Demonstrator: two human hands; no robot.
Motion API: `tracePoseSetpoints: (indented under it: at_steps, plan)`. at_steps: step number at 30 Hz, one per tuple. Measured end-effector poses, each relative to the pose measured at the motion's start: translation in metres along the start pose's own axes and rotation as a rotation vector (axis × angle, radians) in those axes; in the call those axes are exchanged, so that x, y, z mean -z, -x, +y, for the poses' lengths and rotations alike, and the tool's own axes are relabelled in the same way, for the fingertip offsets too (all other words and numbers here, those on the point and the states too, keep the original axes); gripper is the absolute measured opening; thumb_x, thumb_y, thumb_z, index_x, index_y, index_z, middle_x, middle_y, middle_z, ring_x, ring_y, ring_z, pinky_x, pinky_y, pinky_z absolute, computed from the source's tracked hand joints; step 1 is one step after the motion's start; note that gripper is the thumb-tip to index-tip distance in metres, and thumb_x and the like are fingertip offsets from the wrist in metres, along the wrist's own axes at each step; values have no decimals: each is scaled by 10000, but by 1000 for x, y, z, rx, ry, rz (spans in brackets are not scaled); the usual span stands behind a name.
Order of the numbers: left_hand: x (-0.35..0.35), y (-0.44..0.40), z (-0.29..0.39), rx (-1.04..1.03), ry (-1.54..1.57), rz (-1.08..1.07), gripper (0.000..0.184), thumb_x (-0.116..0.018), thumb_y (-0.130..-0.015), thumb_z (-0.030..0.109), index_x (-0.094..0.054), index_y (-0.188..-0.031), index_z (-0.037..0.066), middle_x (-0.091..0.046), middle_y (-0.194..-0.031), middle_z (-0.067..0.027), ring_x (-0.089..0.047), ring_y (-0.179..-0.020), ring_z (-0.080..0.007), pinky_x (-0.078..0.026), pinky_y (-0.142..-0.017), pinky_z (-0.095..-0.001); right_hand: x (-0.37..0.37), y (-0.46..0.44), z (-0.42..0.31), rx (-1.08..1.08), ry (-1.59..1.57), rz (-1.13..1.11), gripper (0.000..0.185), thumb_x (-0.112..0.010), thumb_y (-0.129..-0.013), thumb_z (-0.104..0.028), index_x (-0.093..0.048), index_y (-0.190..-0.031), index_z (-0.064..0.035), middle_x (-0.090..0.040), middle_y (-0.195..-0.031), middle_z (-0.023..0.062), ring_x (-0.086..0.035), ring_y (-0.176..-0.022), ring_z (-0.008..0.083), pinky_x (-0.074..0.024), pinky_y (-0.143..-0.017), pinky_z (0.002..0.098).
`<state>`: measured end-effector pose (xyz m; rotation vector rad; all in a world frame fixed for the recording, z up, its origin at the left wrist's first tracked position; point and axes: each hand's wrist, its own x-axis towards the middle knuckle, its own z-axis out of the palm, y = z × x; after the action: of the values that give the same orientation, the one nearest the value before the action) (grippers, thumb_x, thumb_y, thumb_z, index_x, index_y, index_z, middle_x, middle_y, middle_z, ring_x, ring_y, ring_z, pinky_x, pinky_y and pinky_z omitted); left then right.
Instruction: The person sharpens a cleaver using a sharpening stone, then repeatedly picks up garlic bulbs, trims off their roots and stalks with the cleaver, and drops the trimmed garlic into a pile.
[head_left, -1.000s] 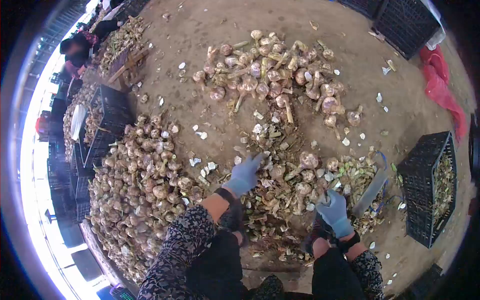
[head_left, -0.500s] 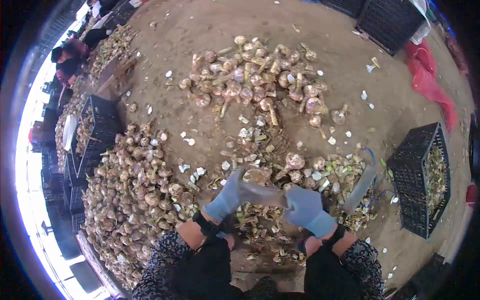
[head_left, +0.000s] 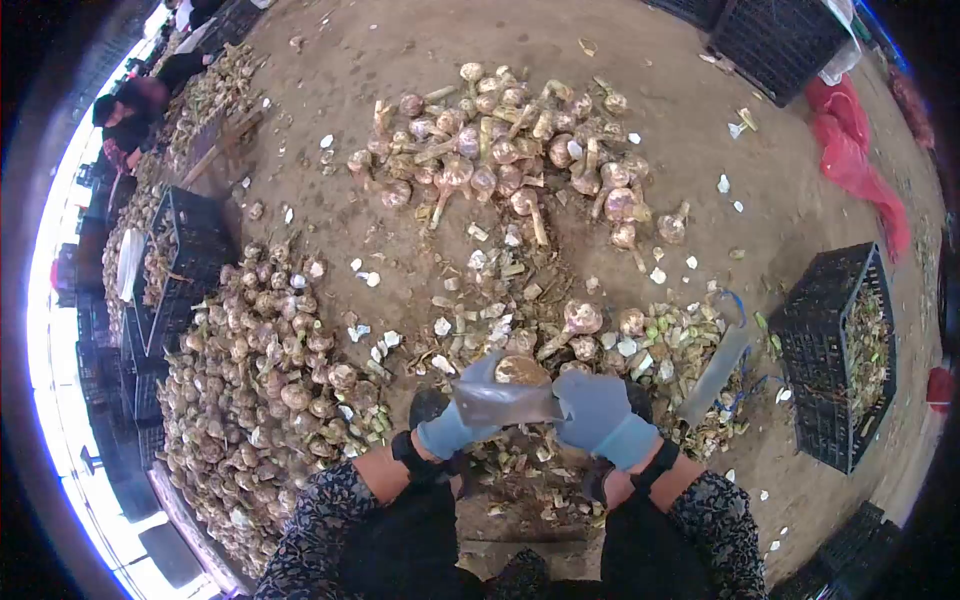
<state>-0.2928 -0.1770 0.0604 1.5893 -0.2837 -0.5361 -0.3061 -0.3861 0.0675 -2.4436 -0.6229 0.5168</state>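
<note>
My right hand, in a blue-grey glove, is closed at the right end of a broad knife; its handle is hidden in the fist. The blade lies level, pointing left across the front of my left hand, also gloved. Only some left fingertips show above the blade, so its grip is unclear. Just beyond the blade sits a round brown object, partly covered, perhaps a wooden block. A garlic bulb with a stem lies past it.
Trimmed garlic bulbs are heaped at left; stemmed garlic lies ahead. A second long blade rests on scraps at right, beside a black crate. A red net bag lies farther off. Another person works at far left.
Both hands and the knife have moved slightly down, toward my body. The blade has turned its flat side more to view and now covers more of my left hand.
</note>
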Motion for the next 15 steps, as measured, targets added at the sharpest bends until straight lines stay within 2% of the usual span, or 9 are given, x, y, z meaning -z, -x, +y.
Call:
tracePoseSetpoints:
  at_steps: [1, 2, 4, 6, 9, 11, 12, 14, 15]
  plan:
    - [-2, -1, 5, -129, -282, 17, 527, -656, -828, 126, -389, -1255, -29, -628, -1049, -121, -641, -901, -199, -532, -837, -317, 1, 1, 2, 16, -16, 30, 269, -644, -681, -268, -580, -888, -109, -601, -818, 101, -632, -710, 318, -497, -579, 430]
    - [-6, -2, 4, 198, 294, 63, 530, -686, -796, 165, -430, -1220, -23, -646, -999, -112, -646, -882, -195, -529, -826, -317, -2, 1, 7, 15, -16, 32, 269, -644, -681, -268, -580, -888, -109, -601, -818, 101, -632, -710, 318, -497, -579, 430]
    - [-11, 4, 16, 530, 869, 103, 535, -716, -765, 205, -471, -1186, -16, -664, -949, -102, -651, -863, -191, -525, -815, -317, -10, 2, 28, -151, 148, -29, 219, -636, -701, -262, -601, -845, -101, -613, -741, 107, -637, -716, 308, -499, -588, 429]
    - [-9, 14, 52, 83, -282, -4, 584, -771, -681, 278, -523, -1131, 0, -670, -912, -108, -647, -861, -189, -509, -790, -315, 9, 10, 74, -427, 256, -23, 177, -616, -719, -244, -613, -813, -94, -609, -673, 109, -638, -704, 311, -501, -588, 428]
    - [-5, 11, 53, 257, -135, 90, 549, -817, -643, 189, -546, -1093, 29, -640, -877, -31, -604, -796, -108, -481, -748, -267, 15, 41, 112, -655, 187, 110, 186, -601, -703, -182, -637, -857, -83, -649, -772, 124, -630, -732, 349, -507, -621, 411]
    - [-1, 2, 43, 203, -189, 87, 538, -804, -652, 236, -551, -1092, 56, -642, -919, -66, -630, -809, -167, -497, -741, -312, 31, 38, 89, -554, 28, 405, 199, -610, -693, -164, -635, -864, -65, -650, -801, 135, -622, -739, 351, -504, -632, 410]
    - [-4, 0, 40, 148, -433, 19, 529, -778, -662, 303, -552, -1088, 87, -635, -918, -80, -631, -820, -226, -497, -736, -356, 13, 33, 90, -419, -153, 493, 171, -615, -692, -162, -623, -834, -67, -620, -748, 146, -602, -701, 360, -491, -607, 413]
    - [-10, -1, 26, -19, -796, -76, 450, -714, -687, 364, -563, -1047, 140, -605, -919, -99, -610, -782, -337, -487, -682, -440, 18, 22, 55, -230, -158, 384, 191, -626, -675, -151, -592, -815, -26, -587, -716, 183, -584, -654, 352, -467, -581, 385]
    - [-12, -3, 19, -22, -800, -78, 450, -714, -687, 364, -563, -1047, 140, -605, -919, -99, -610, -782, -337, -487, -682, -440, 19, 19, 42, -210, -210, 290, 187, -625, -679, -175, -609, -831, -67, -590, -719, 163, -585, -670, 355, -467, -589, 404]
